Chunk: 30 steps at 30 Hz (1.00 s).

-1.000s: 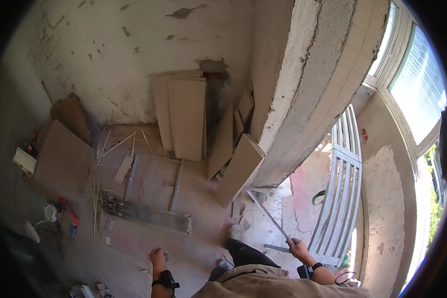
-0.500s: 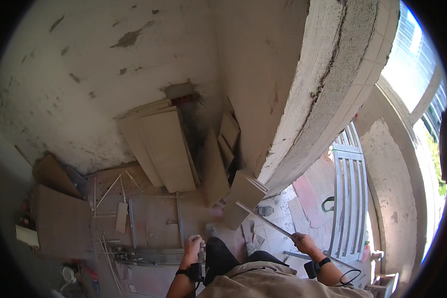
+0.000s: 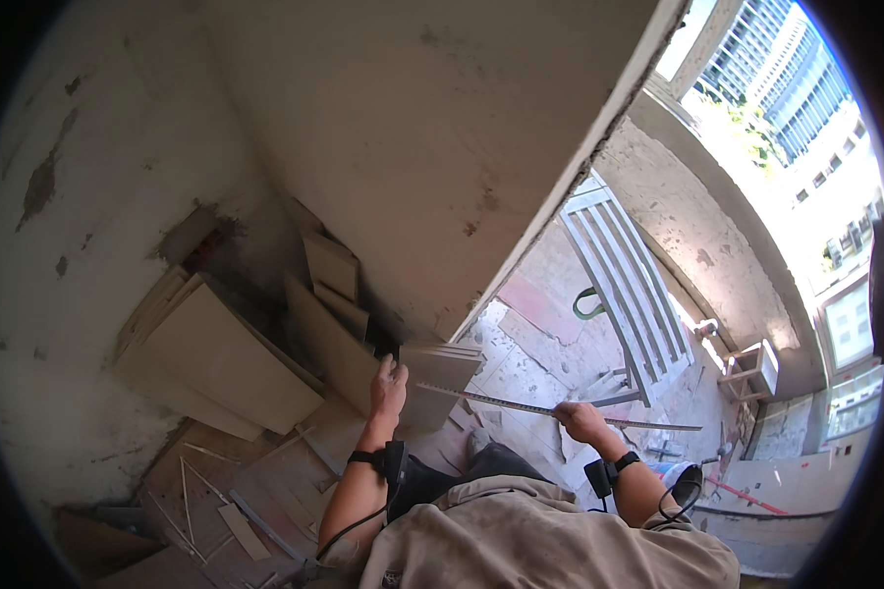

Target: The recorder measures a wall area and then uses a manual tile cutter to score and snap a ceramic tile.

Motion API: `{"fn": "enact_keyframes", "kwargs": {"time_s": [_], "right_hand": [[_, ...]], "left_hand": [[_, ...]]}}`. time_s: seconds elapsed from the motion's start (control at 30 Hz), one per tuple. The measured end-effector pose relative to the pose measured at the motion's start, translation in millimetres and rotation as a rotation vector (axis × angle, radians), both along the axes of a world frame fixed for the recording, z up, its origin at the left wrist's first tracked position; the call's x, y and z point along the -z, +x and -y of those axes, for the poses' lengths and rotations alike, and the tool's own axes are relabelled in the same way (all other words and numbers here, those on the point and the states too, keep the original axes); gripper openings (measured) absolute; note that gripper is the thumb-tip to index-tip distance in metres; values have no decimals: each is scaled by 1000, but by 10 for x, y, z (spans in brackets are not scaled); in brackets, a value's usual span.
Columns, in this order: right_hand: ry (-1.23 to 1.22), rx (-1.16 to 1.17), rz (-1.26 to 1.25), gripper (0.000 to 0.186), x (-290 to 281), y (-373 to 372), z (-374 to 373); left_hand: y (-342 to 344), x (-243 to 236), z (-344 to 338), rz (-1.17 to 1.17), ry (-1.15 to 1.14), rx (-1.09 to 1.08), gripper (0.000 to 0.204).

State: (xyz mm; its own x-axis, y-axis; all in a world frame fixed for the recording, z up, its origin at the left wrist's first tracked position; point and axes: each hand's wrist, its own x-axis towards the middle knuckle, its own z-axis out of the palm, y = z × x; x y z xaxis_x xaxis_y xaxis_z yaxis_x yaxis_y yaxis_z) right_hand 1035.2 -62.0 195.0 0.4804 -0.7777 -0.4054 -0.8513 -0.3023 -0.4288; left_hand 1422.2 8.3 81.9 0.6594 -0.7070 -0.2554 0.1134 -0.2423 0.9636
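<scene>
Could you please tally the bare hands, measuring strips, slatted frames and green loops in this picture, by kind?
Left hand and right hand: 2
Measuring strip: 1
Slatted grey frame: 1
Green loop: 1
Total: 5

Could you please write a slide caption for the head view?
A person's right hand holds a long ruler, with the left hand near leaning tan slabs.

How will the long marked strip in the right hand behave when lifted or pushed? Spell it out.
The long marked strip is probably stiff: it runs nearly straight either side of the right hand. It looks light for its length, being so thin. A push on one end would likely swing it, since the grip lies between its ends.
</scene>
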Motion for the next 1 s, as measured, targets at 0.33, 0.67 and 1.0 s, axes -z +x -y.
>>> {"fn": "enact_keyframes", "kwargs": {"time_s": [0.33,0.67,1.0], "right_hand": [[69,222,116,16,193,-697,-443],[89,118,146,17,-155,-79,-469],[212,463,18,17,-289,421,-1246]], "left_hand": [[-5,-175,169,32,265,44,38],[744,106,83,457,458,292,42],[1073,533,251,1232,488,1026,29]]}}
